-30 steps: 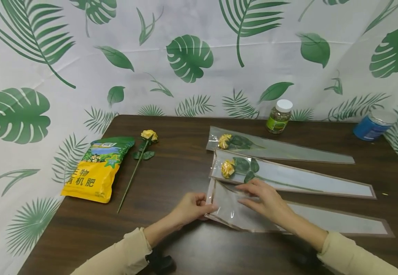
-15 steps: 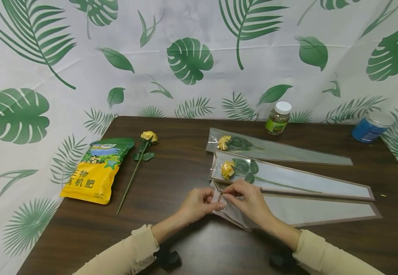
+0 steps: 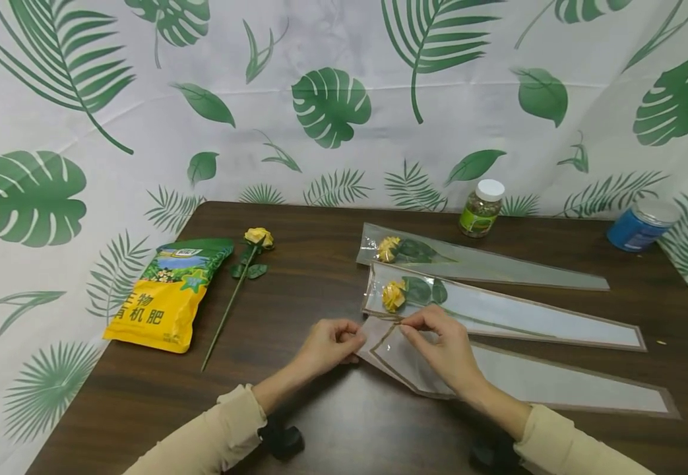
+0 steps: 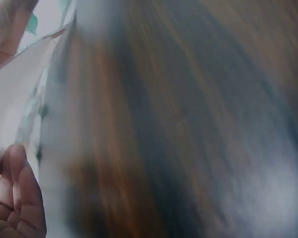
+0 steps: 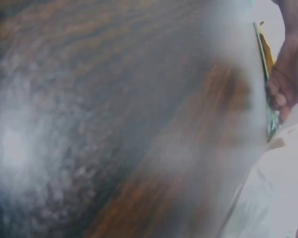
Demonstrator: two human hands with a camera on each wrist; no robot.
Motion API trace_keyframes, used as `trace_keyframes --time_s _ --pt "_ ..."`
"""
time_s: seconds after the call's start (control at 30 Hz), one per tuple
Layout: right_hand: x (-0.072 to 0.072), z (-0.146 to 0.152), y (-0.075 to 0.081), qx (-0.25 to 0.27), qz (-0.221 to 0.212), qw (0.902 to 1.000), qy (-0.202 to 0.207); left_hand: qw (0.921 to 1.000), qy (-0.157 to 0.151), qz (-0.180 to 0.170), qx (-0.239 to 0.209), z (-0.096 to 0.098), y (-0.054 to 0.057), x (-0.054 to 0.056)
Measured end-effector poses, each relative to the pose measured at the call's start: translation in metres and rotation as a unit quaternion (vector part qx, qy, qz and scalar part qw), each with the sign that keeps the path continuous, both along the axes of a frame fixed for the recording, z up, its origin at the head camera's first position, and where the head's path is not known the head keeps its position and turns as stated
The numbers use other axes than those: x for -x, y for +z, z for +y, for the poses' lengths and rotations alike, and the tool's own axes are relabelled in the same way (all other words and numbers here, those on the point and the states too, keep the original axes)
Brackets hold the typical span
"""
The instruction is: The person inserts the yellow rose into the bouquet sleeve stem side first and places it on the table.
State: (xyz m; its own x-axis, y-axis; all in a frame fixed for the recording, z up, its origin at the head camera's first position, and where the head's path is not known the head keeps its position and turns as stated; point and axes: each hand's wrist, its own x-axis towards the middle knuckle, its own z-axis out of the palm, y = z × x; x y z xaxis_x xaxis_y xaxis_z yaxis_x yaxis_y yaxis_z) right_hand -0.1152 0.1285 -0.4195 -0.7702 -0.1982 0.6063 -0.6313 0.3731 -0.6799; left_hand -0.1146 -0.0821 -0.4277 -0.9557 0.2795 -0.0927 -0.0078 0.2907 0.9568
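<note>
In the head view, the nearest flower sleeve point(image 3: 569, 379), a long tapering wrapper with a brown border, lies on the table with its wide end to the left. My left hand point(image 3: 328, 346) pinches that wide end at its left edge. With thumb and forefinger, my right hand point(image 3: 441, 346) pinches the brown-edged top film, which stands lifted from the pale back layer. Beyond it lie two similar sleeves, a middle one point(image 3: 593, 328) and a far one point(image 3: 533, 270), each with a yellow rose inside. Both wrist views are mostly blurred table, with the left hand point(image 4: 20, 198) at the left wrist view's edge.
A loose yellow rose point(image 3: 258, 237) lies left of the sleeves, beside a yellow and green fertilizer bag point(image 3: 162, 297). At the back stand a white-capped jar point(image 3: 480, 210) and a blue can point(image 3: 640, 225). A leaf-print cloth point(image 3: 344, 165) hangs behind the table point(image 3: 296, 284).
My right hand has moved left from above the nearest sleeve to its wide end and pinched the top film. The film's edge has been drawn back from the back layer. The left hand keeps its pinch.
</note>
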Motion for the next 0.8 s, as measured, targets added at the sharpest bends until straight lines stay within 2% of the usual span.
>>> trace_keyframes --time_s 0.1,0.17,0.27,0.33,0.43,0.47,0.57,0.67,0.8 --pt "-0.004 -0.003 0.01 0.01 0.02 0.9997 0.008 0.9999 0.001 -0.01 -0.004 -0.005 -0.003 0.002" --pt "-0.006 -0.005 0.014 0.005 0.03 0.9995 0.012 0.9999 -0.009 -0.01 -0.001 -0.008 -0.003 0.004" --pt "-0.005 -0.005 0.012 -0.003 0.043 0.999 0.011 0.9998 -0.015 -0.007 0.009 -0.018 0.004 0.01" --pt "-0.005 -0.005 0.012 -0.004 0.048 0.9988 0.01 0.9996 -0.001 0.006 0.028 -0.032 0.011 0.016" --pt "-0.003 -0.005 0.009 -0.001 0.05 0.9986 0.013 0.9938 0.056 0.047 0.083 -0.065 0.02 0.029" --pt "-0.002 -0.004 0.009 0.0 0.05 0.9986 0.015 0.989 0.082 0.061 0.107 -0.077 0.022 0.034" --pt "0.005 0.0 -0.006 0.001 0.045 0.9989 0.015 0.9685 0.163 0.088 0.166 -0.114 0.023 0.045" --pt "0.006 0.001 -0.011 0.002 0.044 0.9989 0.015 0.9516 0.218 0.082 0.2 -0.139 0.023 0.051" --pt "0.006 0.001 -0.011 0.001 0.031 0.9994 0.018 0.9422 0.253 0.068 0.209 -0.153 0.022 0.059"
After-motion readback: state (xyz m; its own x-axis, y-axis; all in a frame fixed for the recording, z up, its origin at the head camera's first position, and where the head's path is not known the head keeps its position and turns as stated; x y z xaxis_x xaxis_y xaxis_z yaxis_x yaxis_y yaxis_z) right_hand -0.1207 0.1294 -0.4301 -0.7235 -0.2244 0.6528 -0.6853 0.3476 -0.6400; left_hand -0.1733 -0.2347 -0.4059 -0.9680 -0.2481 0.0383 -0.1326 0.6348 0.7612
